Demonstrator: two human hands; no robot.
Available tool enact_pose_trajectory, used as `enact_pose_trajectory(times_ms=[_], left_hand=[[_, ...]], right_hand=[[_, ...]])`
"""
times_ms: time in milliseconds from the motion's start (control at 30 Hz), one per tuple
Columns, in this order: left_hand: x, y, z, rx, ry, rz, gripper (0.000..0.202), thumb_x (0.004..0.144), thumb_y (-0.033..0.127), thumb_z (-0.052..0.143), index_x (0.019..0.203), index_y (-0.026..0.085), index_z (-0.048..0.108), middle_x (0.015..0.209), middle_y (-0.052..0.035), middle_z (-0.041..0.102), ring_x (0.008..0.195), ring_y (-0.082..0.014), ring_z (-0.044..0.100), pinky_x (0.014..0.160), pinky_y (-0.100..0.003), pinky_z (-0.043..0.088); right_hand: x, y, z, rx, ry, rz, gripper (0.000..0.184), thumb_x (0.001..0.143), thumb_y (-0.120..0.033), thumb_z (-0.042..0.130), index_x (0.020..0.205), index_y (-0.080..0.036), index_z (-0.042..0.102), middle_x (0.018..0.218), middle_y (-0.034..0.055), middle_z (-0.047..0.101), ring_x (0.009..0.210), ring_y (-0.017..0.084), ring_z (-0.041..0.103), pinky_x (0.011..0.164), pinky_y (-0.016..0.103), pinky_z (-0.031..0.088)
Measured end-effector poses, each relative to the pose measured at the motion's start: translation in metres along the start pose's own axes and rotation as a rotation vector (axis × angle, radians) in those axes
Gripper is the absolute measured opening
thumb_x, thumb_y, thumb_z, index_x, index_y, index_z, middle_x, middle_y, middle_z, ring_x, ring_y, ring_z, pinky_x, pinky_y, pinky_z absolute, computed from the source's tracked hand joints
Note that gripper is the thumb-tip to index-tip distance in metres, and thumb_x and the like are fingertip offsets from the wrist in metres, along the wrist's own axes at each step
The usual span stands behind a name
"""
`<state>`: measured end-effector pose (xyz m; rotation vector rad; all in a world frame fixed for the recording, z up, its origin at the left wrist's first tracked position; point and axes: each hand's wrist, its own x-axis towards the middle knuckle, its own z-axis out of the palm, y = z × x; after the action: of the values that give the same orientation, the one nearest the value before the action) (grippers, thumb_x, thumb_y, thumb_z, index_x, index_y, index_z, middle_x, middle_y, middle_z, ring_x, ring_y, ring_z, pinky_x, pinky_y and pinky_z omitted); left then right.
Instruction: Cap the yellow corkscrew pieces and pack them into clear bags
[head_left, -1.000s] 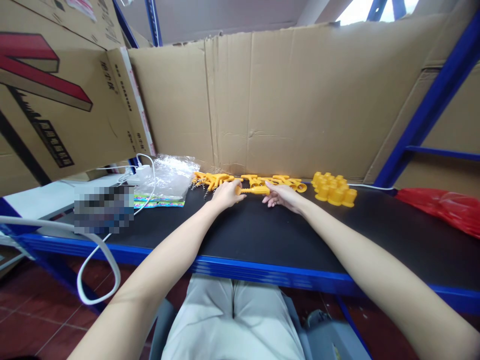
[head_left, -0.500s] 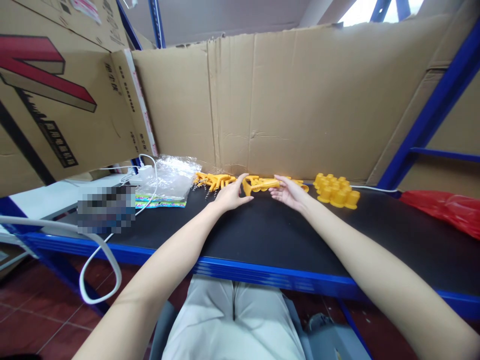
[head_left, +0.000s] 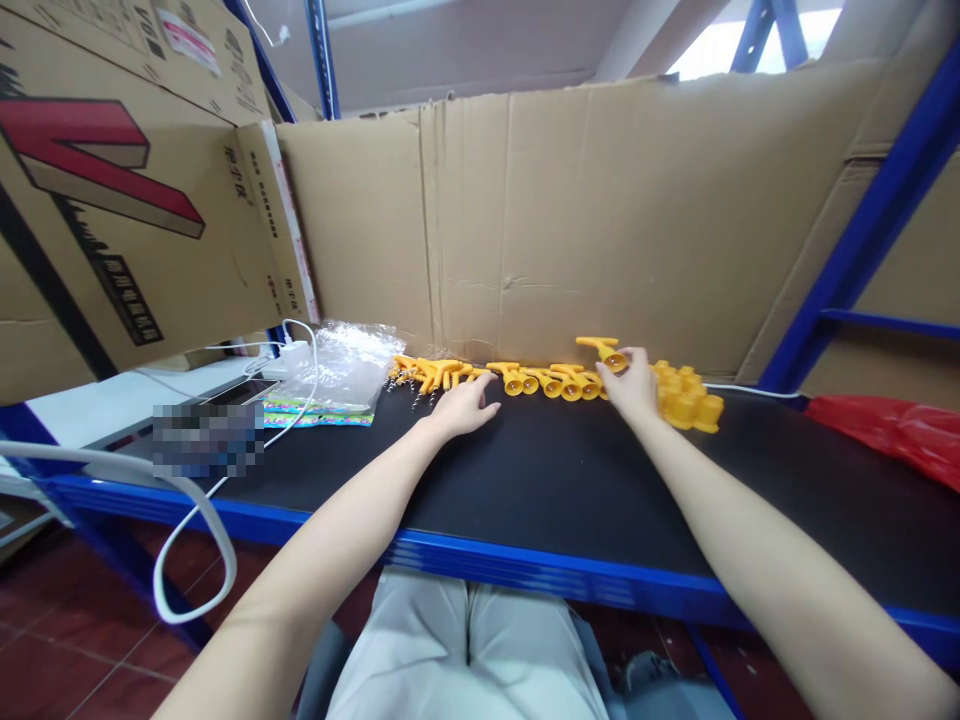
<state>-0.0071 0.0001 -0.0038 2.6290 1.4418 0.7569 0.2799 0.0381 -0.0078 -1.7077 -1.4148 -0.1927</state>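
My right hand [head_left: 631,380] is closed on a yellow funnel-shaped piece with a T-handle [head_left: 613,360], lifted a little above the shelf near the cardboard, its round mouth facing me. Below and to the left of it, a row of similar yellow funnel-shaped pieces [head_left: 553,388] lies along the back of the black surface. My left hand [head_left: 461,406] hovers at the left end of that row, thumb apart from the fingers, holding nothing visible. Just left of it is a pile of yellow handles with metal spirals [head_left: 431,374]. Yellow cup-like pieces [head_left: 686,400] stand clustered beside my right hand.
Clear plastic bags [head_left: 341,365] and a colourful printed packet [head_left: 322,415] lie at the left, crossed by a white cable [head_left: 315,375]. A cardboard panel [head_left: 600,230] walls the back. A red plastic bag [head_left: 885,430] lies at the right. The blue shelf edge [head_left: 525,565] runs along the front.
My right hand has moved right and raised one yellow funnel-shaped piece with a T-handle from the row. My left hand has stayed nearly in place, turning slightly. The row now shows more fully.
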Motion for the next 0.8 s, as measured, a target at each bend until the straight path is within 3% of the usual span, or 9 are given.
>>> enact_pose_trajectory(times_ms=[300,633,800], left_hand=[[0.001,0.001,0.001,0.009,-0.026,-0.011,0.045,0.078,0.037,0.047,0.121,0.022,0.043,0.080,-0.0001,0.063,0.075,-0.0163,0.058,0.067,-0.027,0.044],[0.001,0.002,0.001,0.010,-0.017,-0.004,0.044,0.078,0.036,0.047,0.120,0.022,0.043,0.079,-0.0003,0.063,0.074,-0.0162,0.058,0.067,-0.027,0.044],[0.000,0.003,-0.001,0.009,-0.029,-0.031,0.045,0.078,0.035,0.048,0.120,0.022,0.044,0.080,-0.0006,0.062,0.076,-0.0159,0.058,0.069,-0.026,0.044]], right_hand=[[-0.003,0.002,0.013,-0.215,-0.103,-0.161,0.038,0.080,-0.031,0.045,0.115,-0.016,0.042,0.108,0.0143,0.058,0.095,0.026,0.054,0.084,0.040,0.034],[-0.002,0.009,0.016,-0.253,-0.215,-0.063,0.042,0.085,-0.034,0.036,0.120,-0.013,0.045,0.112,0.0166,0.055,0.106,0.028,0.050,0.089,0.043,0.033],[0.001,0.013,0.018,-0.215,-0.264,-0.038,0.049,0.086,-0.039,0.032,0.128,-0.015,0.040,0.121,0.0162,0.051,0.113,0.029,0.045,0.093,0.050,0.028]])
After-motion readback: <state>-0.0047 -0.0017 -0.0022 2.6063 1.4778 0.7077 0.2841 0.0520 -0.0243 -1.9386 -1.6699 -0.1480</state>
